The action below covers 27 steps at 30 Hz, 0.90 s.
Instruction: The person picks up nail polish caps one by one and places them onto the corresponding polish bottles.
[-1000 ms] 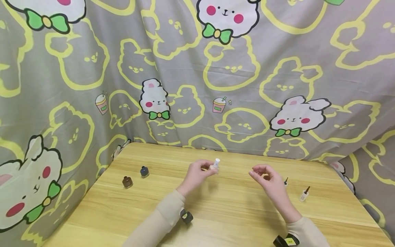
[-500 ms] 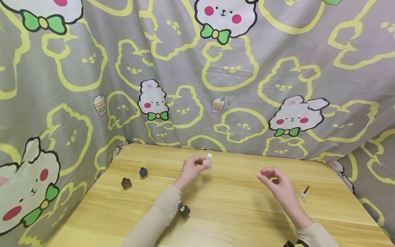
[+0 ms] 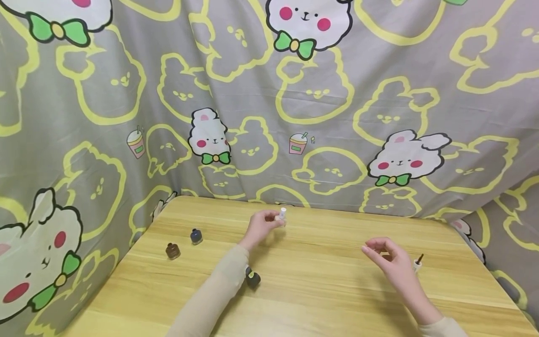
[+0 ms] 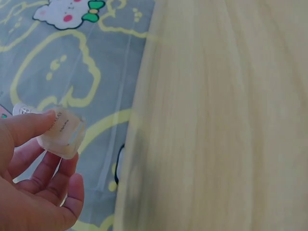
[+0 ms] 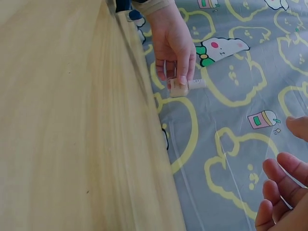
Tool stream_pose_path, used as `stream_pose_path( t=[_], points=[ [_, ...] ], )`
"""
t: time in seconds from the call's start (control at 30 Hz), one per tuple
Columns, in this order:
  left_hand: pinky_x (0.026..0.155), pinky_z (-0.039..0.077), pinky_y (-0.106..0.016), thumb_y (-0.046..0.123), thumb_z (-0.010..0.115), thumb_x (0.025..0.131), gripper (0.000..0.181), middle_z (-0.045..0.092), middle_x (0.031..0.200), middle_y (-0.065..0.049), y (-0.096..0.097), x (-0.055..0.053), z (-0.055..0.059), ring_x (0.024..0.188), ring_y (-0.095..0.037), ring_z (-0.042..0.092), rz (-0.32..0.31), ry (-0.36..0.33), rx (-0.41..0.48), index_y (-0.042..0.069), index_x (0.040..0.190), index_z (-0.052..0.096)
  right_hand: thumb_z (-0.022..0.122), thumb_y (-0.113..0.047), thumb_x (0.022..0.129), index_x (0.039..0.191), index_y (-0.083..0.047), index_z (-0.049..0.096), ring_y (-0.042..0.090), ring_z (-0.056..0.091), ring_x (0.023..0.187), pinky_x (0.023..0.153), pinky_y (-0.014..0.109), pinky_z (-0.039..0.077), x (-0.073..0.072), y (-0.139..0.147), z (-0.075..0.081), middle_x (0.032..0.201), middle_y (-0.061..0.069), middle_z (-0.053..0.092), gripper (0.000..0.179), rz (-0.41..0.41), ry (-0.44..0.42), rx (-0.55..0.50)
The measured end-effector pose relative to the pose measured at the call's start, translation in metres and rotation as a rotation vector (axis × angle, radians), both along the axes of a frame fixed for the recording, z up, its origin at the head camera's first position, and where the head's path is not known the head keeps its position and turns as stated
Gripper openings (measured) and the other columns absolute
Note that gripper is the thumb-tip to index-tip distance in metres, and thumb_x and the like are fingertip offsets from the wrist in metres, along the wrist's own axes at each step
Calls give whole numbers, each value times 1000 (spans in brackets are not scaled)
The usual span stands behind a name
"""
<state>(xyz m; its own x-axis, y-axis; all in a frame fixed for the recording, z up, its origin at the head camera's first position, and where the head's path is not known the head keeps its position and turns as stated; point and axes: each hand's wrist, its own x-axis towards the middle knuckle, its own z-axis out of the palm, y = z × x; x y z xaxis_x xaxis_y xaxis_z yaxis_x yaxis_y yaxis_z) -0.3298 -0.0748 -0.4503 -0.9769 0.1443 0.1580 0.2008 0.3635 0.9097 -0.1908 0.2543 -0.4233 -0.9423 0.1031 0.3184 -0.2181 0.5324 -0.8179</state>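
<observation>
Left hand pinches a white-capped bottle upright near the surface's far edge, its forearm stretched forward; right hand holds nothing, fingers loosely bent, thumb apart, nearer the surface's right edge

The small square glass bottle is pale cream with dark lettering, topped by a cylindrical white cap. One squat glass bottle is dark brown, another squat glass bottle navy blue. The separate white cylindrical cap bears a dark brush. Streaky grain runs through the yellowish wooden tabletop. Yellow animal outlines, white rabbits with pink cheeks and green bows, and pink cups pattern the grey fabric curtain. The long sleeve is plain beige.
</observation>
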Motion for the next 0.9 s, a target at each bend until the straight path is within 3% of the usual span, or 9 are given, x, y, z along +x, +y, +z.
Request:
stream_pose_path(
  t=[0.43,0.9],
  points=[
    [86,53,-32,16,79,80,35,71,105,-12,-2,-22,-11,92,-17,63,10,-83,-18,2,110,69,66,-22,93,109,-1,64,-8,57,85,72,13,45,18,21,-6,91,-25,61,26,-55,-37,-19],
    [79,51,-27,12,77,81,29,71,101,-13,-4,-36,-16,89,-17,63,19,-79,-105,0,107,70,67,-17,93,108,0,64,-10,58,82,73,9,41,34,45,-10,90,-33,63,23,-170,-26,-90]
  ],
)
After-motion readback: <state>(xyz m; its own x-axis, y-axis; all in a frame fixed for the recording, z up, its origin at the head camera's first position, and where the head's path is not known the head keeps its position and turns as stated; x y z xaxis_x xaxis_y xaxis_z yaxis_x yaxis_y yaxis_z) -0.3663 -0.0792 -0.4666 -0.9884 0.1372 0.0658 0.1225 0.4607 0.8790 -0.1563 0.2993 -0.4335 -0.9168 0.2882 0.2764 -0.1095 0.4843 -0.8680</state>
